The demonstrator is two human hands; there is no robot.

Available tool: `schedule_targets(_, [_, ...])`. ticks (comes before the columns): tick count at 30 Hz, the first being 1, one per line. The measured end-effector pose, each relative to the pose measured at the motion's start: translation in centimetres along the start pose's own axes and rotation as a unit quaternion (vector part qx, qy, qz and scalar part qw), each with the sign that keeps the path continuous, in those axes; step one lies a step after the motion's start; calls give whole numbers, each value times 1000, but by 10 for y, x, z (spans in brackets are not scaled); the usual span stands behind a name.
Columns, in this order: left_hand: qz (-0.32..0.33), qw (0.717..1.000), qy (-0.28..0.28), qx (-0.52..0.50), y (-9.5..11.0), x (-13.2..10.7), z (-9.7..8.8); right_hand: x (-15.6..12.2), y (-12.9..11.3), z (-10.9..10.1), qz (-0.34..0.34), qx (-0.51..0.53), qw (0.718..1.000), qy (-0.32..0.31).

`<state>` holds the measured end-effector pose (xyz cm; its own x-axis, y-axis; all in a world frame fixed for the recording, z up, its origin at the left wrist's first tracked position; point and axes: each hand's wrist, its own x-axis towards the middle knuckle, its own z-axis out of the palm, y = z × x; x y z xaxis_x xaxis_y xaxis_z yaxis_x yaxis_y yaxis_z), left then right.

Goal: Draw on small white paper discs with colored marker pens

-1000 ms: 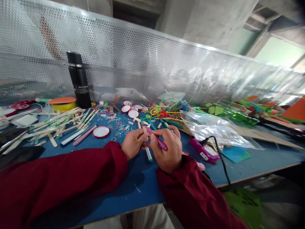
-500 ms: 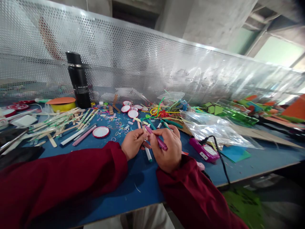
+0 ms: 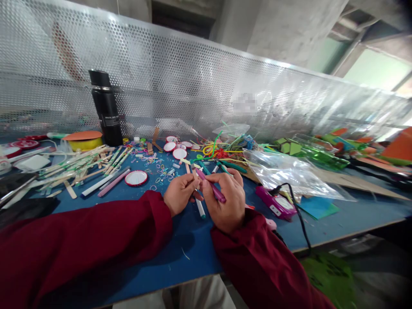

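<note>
Between the fingers and thumb of my left hand (image 3: 182, 193) is a flat wooden craft stick (image 3: 195, 174), pointing up and away. My right hand (image 3: 227, 199) is closed around a purple marker (image 3: 213, 188), whose far end lies close beside the stick. Whether the two touch I cannot tell. Both hands are near each other above the front middle of the table. Below them lies a white marker with a teal end (image 3: 201, 208), partly hidden by my fingers. A red-rimmed white lid (image 3: 136, 178) rests left of my left hand.
A black bottle (image 3: 107, 111) stands at the back left by a perforated metal screen (image 3: 193, 81). Craft sticks (image 3: 86, 165) pile up on the left, near pink and white markers (image 3: 113, 183). To the right are a clear plastic bag (image 3: 289, 171) and a purple power strip (image 3: 276, 204) with a black cord.
</note>
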<state>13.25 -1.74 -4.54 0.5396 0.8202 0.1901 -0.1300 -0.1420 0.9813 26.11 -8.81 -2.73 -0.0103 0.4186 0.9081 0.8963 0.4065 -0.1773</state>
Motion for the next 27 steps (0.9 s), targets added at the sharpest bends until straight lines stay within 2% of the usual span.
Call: schedule_targets(27, [9, 1000, 1, 10, 0, 0, 0, 0, -2, -2, 13, 5, 1000, -11])
